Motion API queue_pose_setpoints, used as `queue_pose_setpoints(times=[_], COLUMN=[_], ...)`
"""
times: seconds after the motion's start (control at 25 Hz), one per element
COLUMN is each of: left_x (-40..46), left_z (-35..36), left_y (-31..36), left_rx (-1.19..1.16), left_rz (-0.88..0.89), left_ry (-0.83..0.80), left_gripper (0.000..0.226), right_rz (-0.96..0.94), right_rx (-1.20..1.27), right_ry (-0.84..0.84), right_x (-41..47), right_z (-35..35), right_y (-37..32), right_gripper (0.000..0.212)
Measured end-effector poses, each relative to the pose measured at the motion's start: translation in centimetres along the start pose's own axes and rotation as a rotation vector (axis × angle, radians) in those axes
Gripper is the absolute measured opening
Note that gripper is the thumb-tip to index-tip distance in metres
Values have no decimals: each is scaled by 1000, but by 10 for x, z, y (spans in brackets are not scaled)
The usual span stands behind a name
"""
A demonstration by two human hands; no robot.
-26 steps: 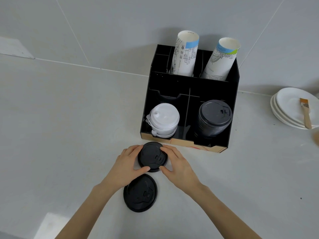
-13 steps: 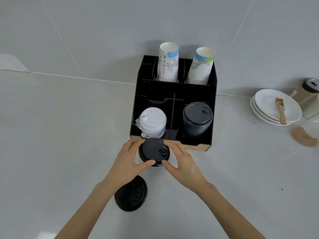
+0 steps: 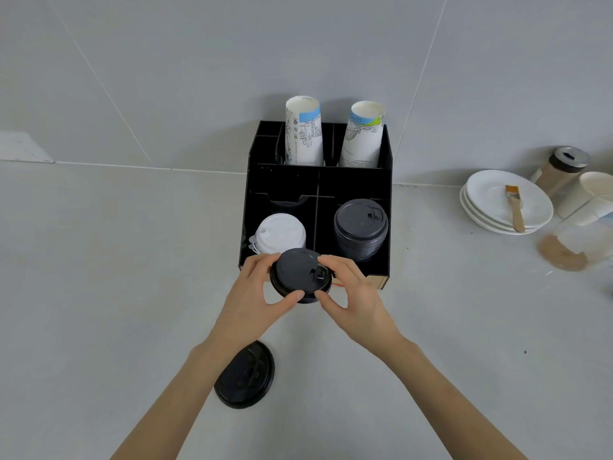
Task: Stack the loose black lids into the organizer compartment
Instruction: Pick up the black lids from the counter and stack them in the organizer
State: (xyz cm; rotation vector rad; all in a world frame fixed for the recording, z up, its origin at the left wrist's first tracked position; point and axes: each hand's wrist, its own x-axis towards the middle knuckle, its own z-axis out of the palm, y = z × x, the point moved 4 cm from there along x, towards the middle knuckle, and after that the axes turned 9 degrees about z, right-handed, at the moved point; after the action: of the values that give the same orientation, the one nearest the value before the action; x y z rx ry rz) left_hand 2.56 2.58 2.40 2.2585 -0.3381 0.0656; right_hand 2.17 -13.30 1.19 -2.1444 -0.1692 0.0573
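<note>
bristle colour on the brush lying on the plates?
Orange-brown bristles on the brush, with a pale wooden handle; it lies on the white plates. Head view.

Both bare forearms are extended forward. The left hand (image 3: 252, 293) and right hand (image 3: 356, 295) are curled inward facing each other, thumbs nearest the camera; fingertip contact apparently forms a shared grip.

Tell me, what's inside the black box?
The black box holds white lids, stacked black lids and two paper cup stacks. The held lid hides part of its front.
</note>
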Motion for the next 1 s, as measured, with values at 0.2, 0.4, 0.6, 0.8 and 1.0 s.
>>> queue_pose_setpoints(times=[0.2, 0.4, 0.6, 0.8, 1.0], left_x=[16, 38, 62, 86, 103], left_z=[4, 12, 25, 40, 55], left_y=[17, 28, 38, 43, 41], left_rx=[11, -20, -23, 4, 54], left_rz=[23, 41, 51, 47, 7], left_ry=[33, 57, 62, 75, 55], left_gripper=[58, 58, 60, 62, 63], right_rz=[-37, -10, 19, 24, 50], right_rx=[-20, -32, -51, -84, -106], right_ry=[70, 142, 162, 143, 127], right_x=[8, 20, 34, 51, 66], right_z=[-24, -46, -69, -89, -94], right_y=[-4, 0, 5, 11, 26], right_gripper=[44, 45, 46, 46, 48])
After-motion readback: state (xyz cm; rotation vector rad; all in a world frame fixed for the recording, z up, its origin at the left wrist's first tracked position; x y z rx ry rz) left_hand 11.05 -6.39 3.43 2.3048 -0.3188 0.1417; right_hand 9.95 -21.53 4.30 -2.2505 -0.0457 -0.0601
